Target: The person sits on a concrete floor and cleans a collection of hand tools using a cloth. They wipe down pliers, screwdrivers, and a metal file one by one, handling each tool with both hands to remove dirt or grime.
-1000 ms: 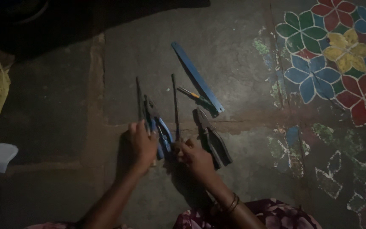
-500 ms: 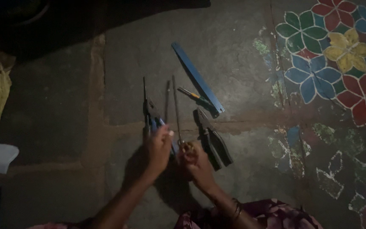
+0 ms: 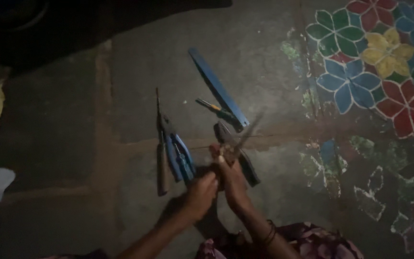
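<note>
Head view: both hands, left (image 3: pixel 200 193) and right (image 3: pixel 231 178), together grip a thin rod (image 3: pixel 245 135); bare floor (image 3: pixel 264 72) beyond.

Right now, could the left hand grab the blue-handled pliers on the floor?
Probably yes. The blue-handled pliers lie uncovered on the stone floor just beside the left hand, though that hand is busy at the thin metal rod with the right hand.
</note>
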